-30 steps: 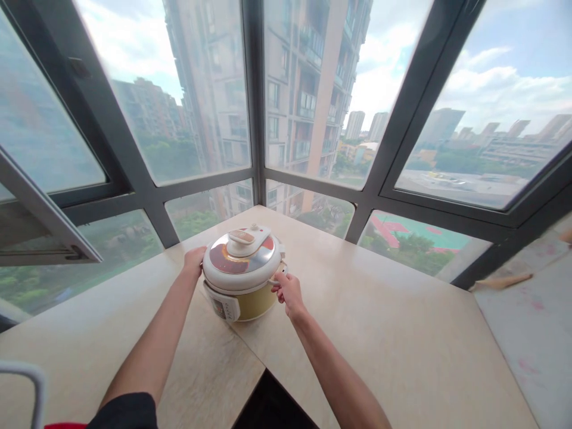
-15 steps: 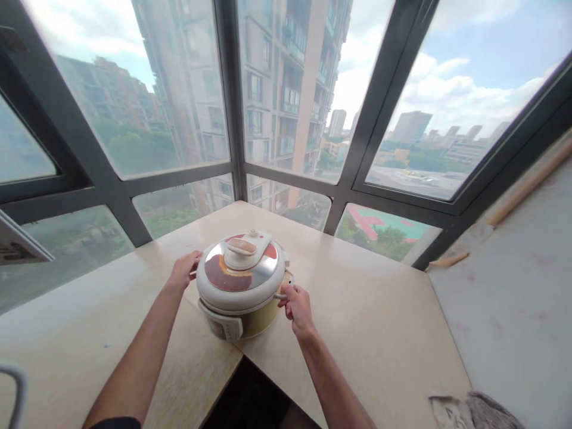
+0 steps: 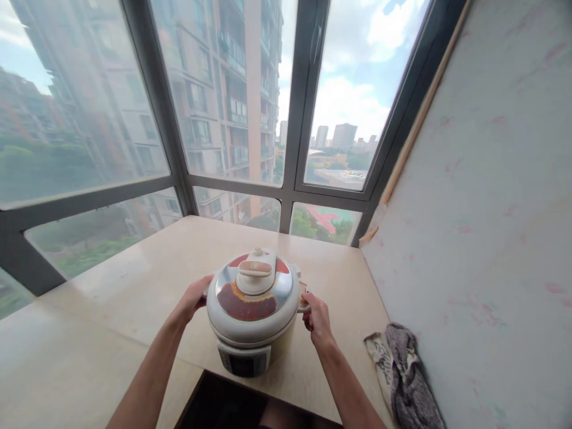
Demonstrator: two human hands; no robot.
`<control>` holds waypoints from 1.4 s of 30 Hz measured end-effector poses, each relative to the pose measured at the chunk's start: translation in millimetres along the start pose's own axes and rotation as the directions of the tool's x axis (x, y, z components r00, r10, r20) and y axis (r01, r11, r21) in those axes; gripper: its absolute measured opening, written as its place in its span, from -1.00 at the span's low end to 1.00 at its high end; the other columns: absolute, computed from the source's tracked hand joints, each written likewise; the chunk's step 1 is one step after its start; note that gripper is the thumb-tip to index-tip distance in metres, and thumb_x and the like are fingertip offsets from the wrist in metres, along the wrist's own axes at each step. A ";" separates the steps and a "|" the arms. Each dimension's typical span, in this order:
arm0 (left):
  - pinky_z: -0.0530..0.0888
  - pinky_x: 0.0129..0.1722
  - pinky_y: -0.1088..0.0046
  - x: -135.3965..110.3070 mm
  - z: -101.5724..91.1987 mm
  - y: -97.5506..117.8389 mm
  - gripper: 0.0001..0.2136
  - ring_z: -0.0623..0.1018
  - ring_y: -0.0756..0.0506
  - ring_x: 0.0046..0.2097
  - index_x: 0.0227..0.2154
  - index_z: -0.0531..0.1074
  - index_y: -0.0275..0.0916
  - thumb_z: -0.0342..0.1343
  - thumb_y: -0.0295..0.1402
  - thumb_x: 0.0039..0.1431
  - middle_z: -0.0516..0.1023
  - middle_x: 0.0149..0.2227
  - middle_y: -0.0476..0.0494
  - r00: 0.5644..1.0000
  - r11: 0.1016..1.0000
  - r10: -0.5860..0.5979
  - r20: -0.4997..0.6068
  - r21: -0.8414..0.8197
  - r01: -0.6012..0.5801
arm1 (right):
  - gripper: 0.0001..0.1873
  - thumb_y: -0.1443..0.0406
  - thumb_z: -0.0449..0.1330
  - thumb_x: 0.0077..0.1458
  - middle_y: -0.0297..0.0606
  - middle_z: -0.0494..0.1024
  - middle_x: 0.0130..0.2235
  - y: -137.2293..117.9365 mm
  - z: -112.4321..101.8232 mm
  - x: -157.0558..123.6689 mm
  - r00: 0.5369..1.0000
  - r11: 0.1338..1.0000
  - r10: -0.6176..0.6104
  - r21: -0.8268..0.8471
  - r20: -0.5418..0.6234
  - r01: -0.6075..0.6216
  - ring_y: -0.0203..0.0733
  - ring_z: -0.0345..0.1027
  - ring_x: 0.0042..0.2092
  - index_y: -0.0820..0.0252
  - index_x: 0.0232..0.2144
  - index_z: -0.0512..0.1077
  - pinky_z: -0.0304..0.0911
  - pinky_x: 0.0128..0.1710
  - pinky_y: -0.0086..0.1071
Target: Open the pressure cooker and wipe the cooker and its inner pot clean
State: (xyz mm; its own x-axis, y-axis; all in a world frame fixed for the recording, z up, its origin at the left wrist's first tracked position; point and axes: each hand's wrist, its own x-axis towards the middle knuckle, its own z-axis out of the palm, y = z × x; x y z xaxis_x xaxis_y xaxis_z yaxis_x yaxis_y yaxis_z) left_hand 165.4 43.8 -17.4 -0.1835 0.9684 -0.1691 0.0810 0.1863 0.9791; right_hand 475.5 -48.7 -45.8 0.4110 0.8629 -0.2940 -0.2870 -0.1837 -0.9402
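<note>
Cooker has moved nearer the wall, between both hands (lid on).

Dark-framed corner windows beside a pale, pink-flecked wall

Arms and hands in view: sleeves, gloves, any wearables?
Left hand and right hand: no gloves. Left forearm and right forearm: bare, no sleeves in frame. No watch, bracelet or cable visible; fingers partly hidden, so rings can't be ruled out.

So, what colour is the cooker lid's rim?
The rim is white, shown in the head view.
</note>
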 end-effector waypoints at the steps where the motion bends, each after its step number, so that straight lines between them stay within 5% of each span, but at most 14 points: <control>1: 0.33 -0.50 0.44 -2.1 11.0 -0.8 -0.56 0.38 -0.05 -0.50 -0.48 0.48 -0.28 0.30 0.02 -0.26 0.43 -0.58 -0.02 0.998 0.999 -0.033 0.059 -0.012 0.034 | -0.58 -0.04 0.26 -0.20 -0.47 0.21 -0.78 -2.0 -10.9 0.2 1.000 1.000 -0.012 0.010 -0.027 0.012 -0.47 -0.10 -0.75 0.12 -0.69 0.25 -0.27 -0.74 -0.53; 9: 0.20 -0.54 0.50 -13.2 80.6 -6.0 -0.49 0.26 0.04 -0.57 -0.50 0.42 -0.25 0.29 0.14 -0.26 0.36 -0.62 0.04 0.968 0.993 -0.111 0.227 -0.010 0.117 | -0.55 -0.04 0.29 -0.23 -0.52 0.13 -0.81 -10.6 -83.0 -1.6 0.974 0.996 -0.016 0.079 -0.228 0.034 -0.46 -0.11 -0.77 0.10 -0.71 0.20 -0.28 -0.78 -0.53; 15: 0.10 -0.59 0.48 -23.6 102.4 -21.6 -0.44 0.18 0.05 -0.62 -0.65 0.29 -0.21 0.27 0.23 -0.23 0.24 -0.70 0.06 0.976 0.988 -0.087 0.201 -0.104 0.110 | -0.51 -0.09 0.34 -0.25 -0.49 0.22 -0.79 -8.0 -112.9 3.1 0.992 0.996 -0.062 0.063 -0.110 0.069 -0.45 -0.08 -0.77 0.12 -0.67 0.26 -0.23 -0.79 -0.53; 23: 0.20 -0.56 0.44 -29.8 115.7 -33.9 -0.47 0.31 -0.03 -0.56 -0.65 0.33 -0.20 0.30 0.20 -0.20 0.26 -0.71 0.05 0.998 0.955 0.054 0.020 -0.294 -0.045 | -0.39 -0.21 0.36 -0.23 -0.51 0.25 -0.75 7.4 -106.5 3.1 0.986 0.975 -0.164 0.146 -0.030 0.167 -0.43 0.01 -0.72 0.12 -0.60 0.24 -0.07 -0.75 -0.53; 30: 0.09 -0.62 0.45 -30.9 112.5 -31.4 -0.46 0.16 0.04 -0.64 -0.69 0.28 -0.19 0.32 0.19 -0.21 0.19 -0.74 0.10 0.995 0.949 0.017 0.098 -0.316 0.015 | -0.36 -0.24 0.35 -0.21 -0.51 0.21 -0.76 6.3 -103.0 -3.8 0.978 0.967 -0.206 0.143 -0.042 0.210 -0.44 -0.02 -0.72 0.11 -0.62 0.21 -0.10 -0.74 -0.52; 42: 0.30 -0.51 0.40 -29.4 113.9 -36.2 -0.59 0.43 -0.11 -0.50 -0.56 0.44 -0.21 0.29 0.08 -0.11 0.30 -0.70 0.04 0.995 0.936 0.082 0.062 -0.347 -0.056 | -0.39 -0.22 0.34 -0.16 -0.47 0.23 -0.77 16.1 -104.9 -2.1 0.973 0.963 -0.226 0.138 -0.048 0.230 -0.41 0.00 -0.71 0.12 -0.64 0.25 -0.09 -0.69 -0.50</control>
State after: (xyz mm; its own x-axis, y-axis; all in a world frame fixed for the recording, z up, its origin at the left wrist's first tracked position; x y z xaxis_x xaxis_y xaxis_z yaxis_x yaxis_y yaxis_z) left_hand 279.5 27.4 -60.6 -0.1155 0.9888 -0.0948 -0.2536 0.0629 0.9653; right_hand 560.8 -102.8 -78.4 0.5064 0.8583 -0.0824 -0.3016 0.0868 -0.9495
